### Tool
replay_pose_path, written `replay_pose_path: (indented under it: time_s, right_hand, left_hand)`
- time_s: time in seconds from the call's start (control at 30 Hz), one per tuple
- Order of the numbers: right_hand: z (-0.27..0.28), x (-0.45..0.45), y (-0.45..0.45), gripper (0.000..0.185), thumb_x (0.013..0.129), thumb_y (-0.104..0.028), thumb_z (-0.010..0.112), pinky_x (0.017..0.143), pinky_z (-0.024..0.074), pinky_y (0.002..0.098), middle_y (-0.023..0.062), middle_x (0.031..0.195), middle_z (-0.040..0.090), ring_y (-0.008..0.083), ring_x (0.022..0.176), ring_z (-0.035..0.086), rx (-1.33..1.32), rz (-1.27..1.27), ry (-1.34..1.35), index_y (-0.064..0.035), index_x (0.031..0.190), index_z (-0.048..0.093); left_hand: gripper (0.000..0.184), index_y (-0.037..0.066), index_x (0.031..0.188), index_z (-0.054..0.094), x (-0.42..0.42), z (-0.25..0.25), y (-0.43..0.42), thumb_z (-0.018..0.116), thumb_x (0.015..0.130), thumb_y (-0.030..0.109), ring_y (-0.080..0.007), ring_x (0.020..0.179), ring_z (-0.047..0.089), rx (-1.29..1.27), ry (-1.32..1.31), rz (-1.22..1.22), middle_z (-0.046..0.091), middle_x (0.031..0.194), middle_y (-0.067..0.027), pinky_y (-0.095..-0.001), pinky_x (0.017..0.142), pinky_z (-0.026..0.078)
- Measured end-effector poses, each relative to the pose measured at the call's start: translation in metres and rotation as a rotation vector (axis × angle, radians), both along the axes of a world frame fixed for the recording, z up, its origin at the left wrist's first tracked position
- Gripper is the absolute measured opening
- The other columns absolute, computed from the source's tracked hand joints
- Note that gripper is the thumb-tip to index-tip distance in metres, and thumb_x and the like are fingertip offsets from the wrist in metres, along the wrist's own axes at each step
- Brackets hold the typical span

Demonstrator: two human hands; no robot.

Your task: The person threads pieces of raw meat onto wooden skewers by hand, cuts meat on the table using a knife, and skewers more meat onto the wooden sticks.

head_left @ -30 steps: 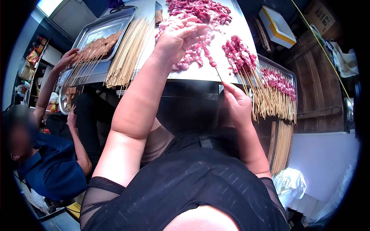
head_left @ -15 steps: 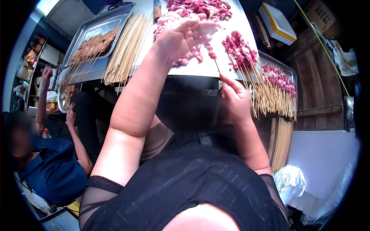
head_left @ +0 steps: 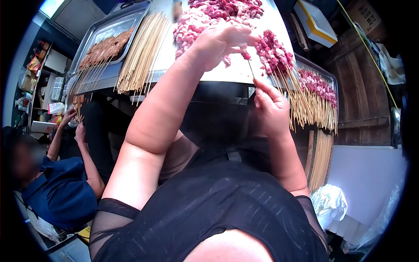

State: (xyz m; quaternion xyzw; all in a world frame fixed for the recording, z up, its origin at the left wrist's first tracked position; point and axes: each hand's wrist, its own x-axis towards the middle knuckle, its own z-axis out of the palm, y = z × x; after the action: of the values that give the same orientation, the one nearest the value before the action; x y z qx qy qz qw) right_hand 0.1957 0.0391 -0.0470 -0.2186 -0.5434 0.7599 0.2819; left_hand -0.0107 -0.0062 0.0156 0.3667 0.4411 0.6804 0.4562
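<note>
My right hand (head_left: 271,101) pinches the lower end of a wooden skewer (head_left: 252,69), which points up and away over the table's front edge. Pink meat pieces sit on the skewer's upper part, partly hidden by my left hand (head_left: 224,41). That hand is over the skewer, its fingers bent toward the right; whether they grip the meat is hidden. Behind it lies a large heap of cut meat (head_left: 192,28) on the white tabletop (head_left: 166,63). Finished-looking meat skewers (head_left: 274,51) lie piled just right of my hands.
A tray of meat skewers (head_left: 321,87) stands at the right, above a bundle of bare sticks (head_left: 321,161). More bare sticks (head_left: 142,56) lie left of the heap, beside a metal tray (head_left: 139,13) of flat browned skewers (head_left: 104,50). A co-worker (head_left: 61,187) sits at the left.
My left hand and the held skewer have moved right, nearer the piled skewers. My right hand has risen slightly. The co-worker's raised hand has come down from the tray to their other hand.
</note>
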Motion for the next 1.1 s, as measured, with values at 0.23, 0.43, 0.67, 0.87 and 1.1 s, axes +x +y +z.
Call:
replay_pose_path:
  time_s: [0.23, 0.43, 0.67, 0.87, 1.1]
  right_hand:
    - [0.005, 0.012, 0.013, 0.028, 0.09, -0.005, 0.052, 0.047, 0.0371, 0.0145, -0.0034, 0.072, 0.051, 0.0014, 0.057, 0.043, 0.074, -0.127, -0.03, -0.0002, 0.117, 0.057]
    - [0.006, 0.015, 0.012, 0.028, 0.091, -0.004, 0.051, 0.048, 0.0346, 0.0146, -0.0029, 0.072, 0.052, 0.0017, 0.058, 0.043, 0.087, -0.1, -0.009, -0.0001, 0.118, 0.057]
    - [0.0, 0.017, 0.011, 0.026, 0.089, -0.003, 0.053, 0.055, 0.0369, 0.0151, -0.0028, 0.076, 0.054, 0.0026, 0.063, 0.045, 0.089, -0.08, -0.005, 0.0012, 0.114, 0.058]
    - [-0.004, 0.01, 0.002, 0.026, 0.089, -0.004, 0.054, 0.052, 0.0342, 0.0144, -0.0049, 0.072, 0.051, 0.0012, 0.059, 0.043, 0.093, 0.011, -0.075, 0.0007, 0.114, 0.059]
    - [-0.004, 0.011, 0.004, 0.025, 0.089, -0.004, 0.054, 0.051, 0.0337, 0.0146, -0.0053, 0.071, 0.05, 0.001, 0.059, 0.042, 0.101, 0.015, -0.11, 0.0, 0.114, 0.059]
  left_hand:
    - [0.021, 0.002, 0.093, 0.065, -0.009, -0.028, -0.004, 0.053, 0.075, -0.001, -0.0317, 0.08, 0.06, -0.188, 1.621, 0.184, 0.061, 0.084, -0.0163, -0.0391, 0.075, 0.049]
    - [0.013, 0.003, 0.081, 0.066, 0.007, -0.032, 0.0, 0.056, 0.074, 0.009, -0.0313, 0.084, 0.06, -0.454, 1.719, 0.246, 0.063, 0.086, -0.0158, -0.0378, 0.075, 0.049]
    - [0.019, -0.001, 0.103, 0.058, -0.037, -0.002, -0.009, 0.052, 0.091, 0.012, -0.0207, 0.086, 0.065, -0.095, 0.136, 0.333, 0.064, 0.095, -0.0154, -0.0277, 0.069, 0.056]
    - [0.022, -0.003, 0.107, 0.051, -0.045, 0.0, -0.013, 0.039, 0.096, 0.011, -0.0269, 0.093, 0.064, -0.042, -0.085, 0.324, 0.062, 0.103, -0.0221, -0.0333, 0.076, 0.057]
    - [0.024, -0.003, 0.103, 0.054, -0.036, 0.006, -0.013, 0.042, 0.096, 0.016, -0.0271, 0.092, 0.064, 0.015, -0.211, 0.274, 0.063, 0.1, -0.0212, -0.0356, 0.08, 0.055]
